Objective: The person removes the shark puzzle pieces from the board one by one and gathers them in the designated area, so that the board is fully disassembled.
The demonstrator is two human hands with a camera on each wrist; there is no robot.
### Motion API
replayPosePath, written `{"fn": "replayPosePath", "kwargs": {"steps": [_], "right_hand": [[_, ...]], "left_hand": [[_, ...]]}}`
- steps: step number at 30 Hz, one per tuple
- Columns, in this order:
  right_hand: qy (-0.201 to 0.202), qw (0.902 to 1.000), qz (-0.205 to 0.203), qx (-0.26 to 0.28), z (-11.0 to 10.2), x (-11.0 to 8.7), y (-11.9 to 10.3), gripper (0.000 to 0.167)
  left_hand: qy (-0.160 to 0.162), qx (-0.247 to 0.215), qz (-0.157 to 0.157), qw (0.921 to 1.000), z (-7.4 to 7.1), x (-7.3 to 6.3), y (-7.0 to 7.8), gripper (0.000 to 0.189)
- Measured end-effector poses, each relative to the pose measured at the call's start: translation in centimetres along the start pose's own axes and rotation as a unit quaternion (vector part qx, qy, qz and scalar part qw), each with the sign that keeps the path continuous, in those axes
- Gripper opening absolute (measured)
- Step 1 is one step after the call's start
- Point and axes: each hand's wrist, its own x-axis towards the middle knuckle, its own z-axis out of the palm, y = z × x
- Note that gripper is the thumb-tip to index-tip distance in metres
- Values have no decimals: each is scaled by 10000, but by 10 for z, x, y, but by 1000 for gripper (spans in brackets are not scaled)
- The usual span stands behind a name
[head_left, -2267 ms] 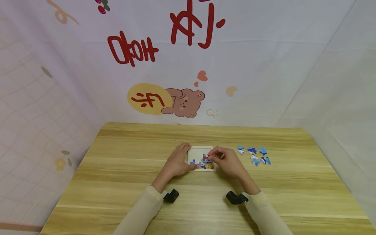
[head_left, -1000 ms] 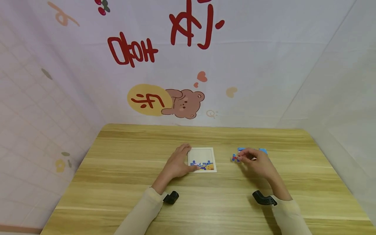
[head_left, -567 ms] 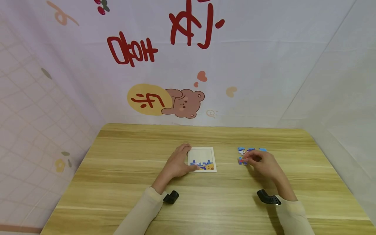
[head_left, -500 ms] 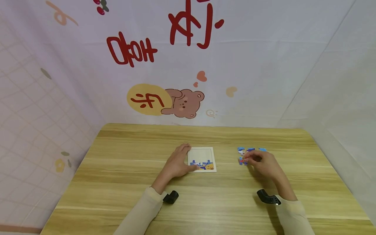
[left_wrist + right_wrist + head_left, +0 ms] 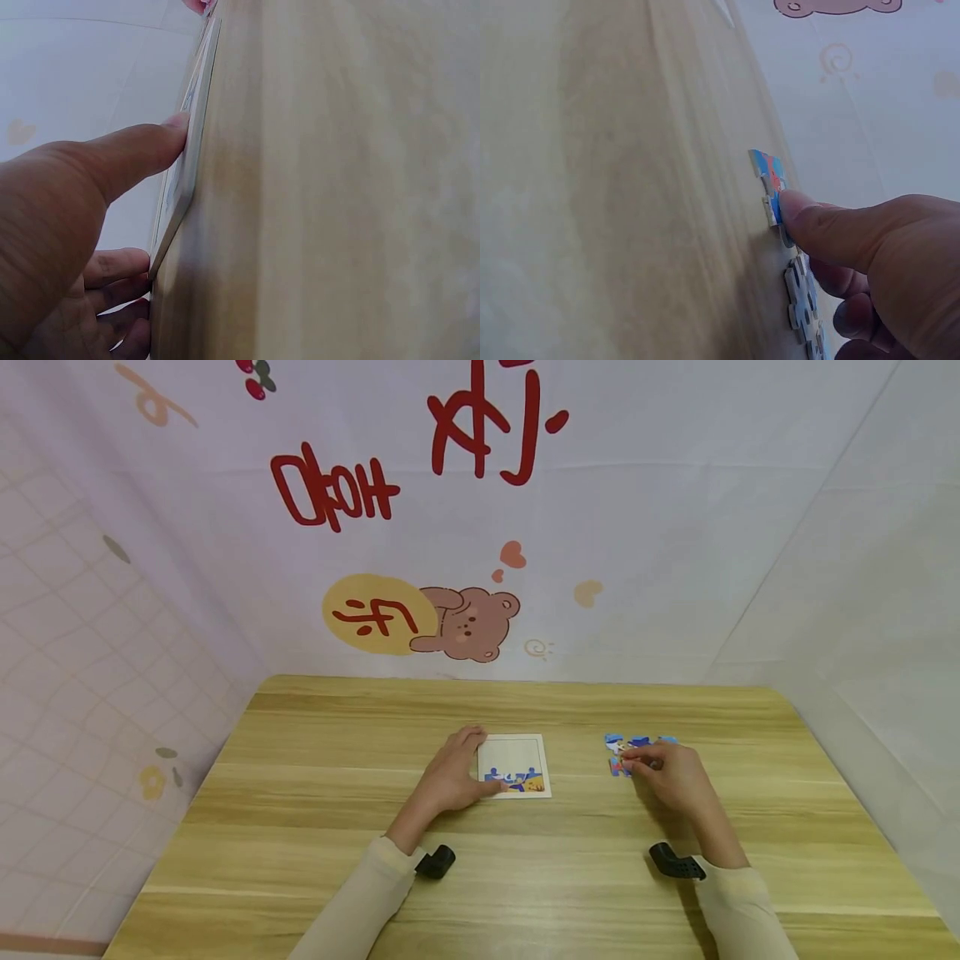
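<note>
In the head view my left hand (image 5: 452,772) steadies the left side of a white-rimmed puzzle tray (image 5: 514,757). Its thumb lies extended on the lower left of the tray, over part of the blue and yellow pieces joined along the bottom, and the fingers reach the upper left corner. To the right, my right hand (image 5: 675,774) pinches a blue and red jigsaw piece (image 5: 771,171), whose flat outer end sticks out beyond the thumb (image 5: 810,217). The piece is low over the tabletop, right by the loose pieces.
Several loose blue and white jigsaw pieces (image 5: 615,742) lie behind the right hand, which partly covers them. The wooden table (image 5: 360,727) meets a patterned curtain (image 5: 637,635) at its back edge. A black wrist camera (image 5: 437,862) sits on each sleeve.
My right hand has carried the blue and red piece from over the tray rightward to the loose pieces, where it has since barely moved. The left hand stays at the tray.
</note>
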Motion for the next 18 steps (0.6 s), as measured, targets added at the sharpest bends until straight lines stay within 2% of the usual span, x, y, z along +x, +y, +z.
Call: {"fn": "replayPosePath", "kwargs": {"steps": [9,14,18], "right_hand": [[253,9993,-203,-193,2,-1,-2,8],[199,9996,-111,-168,1,-1,-4,5],[191,9997,116,76,-5,-2,-7,15]], "left_hand": [[65,-6,63,10000,1,0,-2,90],[75,-17,71,9999,1,0,-2,89],[35,-27,64,10000,1,-1,-2,89]]}}
